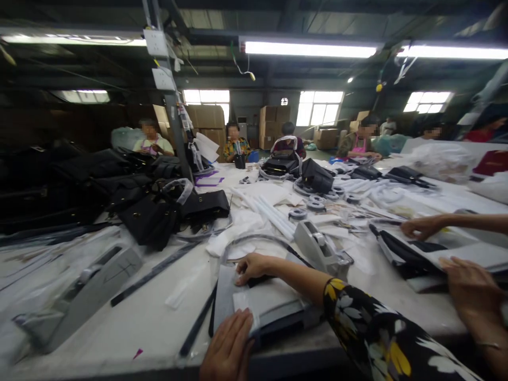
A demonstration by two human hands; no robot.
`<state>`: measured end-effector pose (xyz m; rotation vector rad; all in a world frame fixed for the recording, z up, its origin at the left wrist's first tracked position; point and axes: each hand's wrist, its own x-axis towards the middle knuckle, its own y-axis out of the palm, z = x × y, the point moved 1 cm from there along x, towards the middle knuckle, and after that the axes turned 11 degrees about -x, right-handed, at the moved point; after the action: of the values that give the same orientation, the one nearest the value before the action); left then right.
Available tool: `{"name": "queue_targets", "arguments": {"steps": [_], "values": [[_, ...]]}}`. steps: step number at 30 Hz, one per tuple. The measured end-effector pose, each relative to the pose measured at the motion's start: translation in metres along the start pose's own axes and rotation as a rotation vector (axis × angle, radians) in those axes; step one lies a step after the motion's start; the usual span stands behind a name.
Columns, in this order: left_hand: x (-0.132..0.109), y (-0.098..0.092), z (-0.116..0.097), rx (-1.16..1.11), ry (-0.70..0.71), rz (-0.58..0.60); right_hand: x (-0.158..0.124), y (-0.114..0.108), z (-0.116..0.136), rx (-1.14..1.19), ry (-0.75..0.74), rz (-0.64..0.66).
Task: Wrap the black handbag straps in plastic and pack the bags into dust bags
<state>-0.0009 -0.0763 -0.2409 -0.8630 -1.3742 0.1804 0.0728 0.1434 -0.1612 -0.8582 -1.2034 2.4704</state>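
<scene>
In front of me a black handbag (273,330) lies on the table, partly covered by a white sheet (265,297) and a grey panel (225,288). Its handle (262,236), wrapped in clear plastic, arches on the far side. My left hand (228,344) rests flat on the near left part of the bag, fingers stretched out and close together. Over the bag's upper left my right hand (252,265) is closed in a pinch. What sits between its fingertips is too small to make out. Black straps (200,320) lie to the left of the bag.
Tape dispensers stand at left (89,291) and behind the bag (315,243). Black handbags (159,211) pile up on the left. Tape rolls (315,202) and white tubes (273,214) lie farther back. At right, a co-worker's hands (472,286) work on another bag (413,254).
</scene>
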Motion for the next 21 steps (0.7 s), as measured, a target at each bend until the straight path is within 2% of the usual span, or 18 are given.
{"name": "queue_targets", "arguments": {"steps": [3,4,6,10,12,15,17,19,21], "values": [[0.009,-0.016,-0.01,-0.107,-0.069,0.019,-0.018,-0.006,0.009,-0.045,-0.072,-0.135],[0.014,-0.024,-0.012,-0.168,-0.121,0.0,-0.027,-0.011,0.014,-0.065,-0.103,-0.181],[0.031,-0.047,-0.011,-0.258,-0.274,-0.113,-0.048,-0.023,0.026,-0.127,-0.203,-0.305],[0.094,-0.108,0.014,-0.231,-0.608,-0.461,-0.085,-0.047,0.056,-0.306,-0.603,-0.58],[0.133,-0.133,0.034,-0.328,-0.745,-0.499,-0.089,-0.046,0.067,-0.417,-0.76,-0.652],[0.18,-0.148,0.058,-0.766,-0.983,-0.343,-0.077,-0.028,0.072,-0.596,-0.907,-0.67],[0.196,-0.148,0.065,-0.976,-1.149,-0.194,-0.068,-0.016,0.069,-0.637,-0.986,-0.623],[0.199,-0.144,0.067,-1.051,-1.248,-0.053,-0.068,-0.015,0.058,-0.533,-1.058,-0.558],[0.196,-0.139,0.068,-1.115,-1.294,0.029,-0.079,-0.031,0.039,-0.302,-1.062,-0.495]]}}
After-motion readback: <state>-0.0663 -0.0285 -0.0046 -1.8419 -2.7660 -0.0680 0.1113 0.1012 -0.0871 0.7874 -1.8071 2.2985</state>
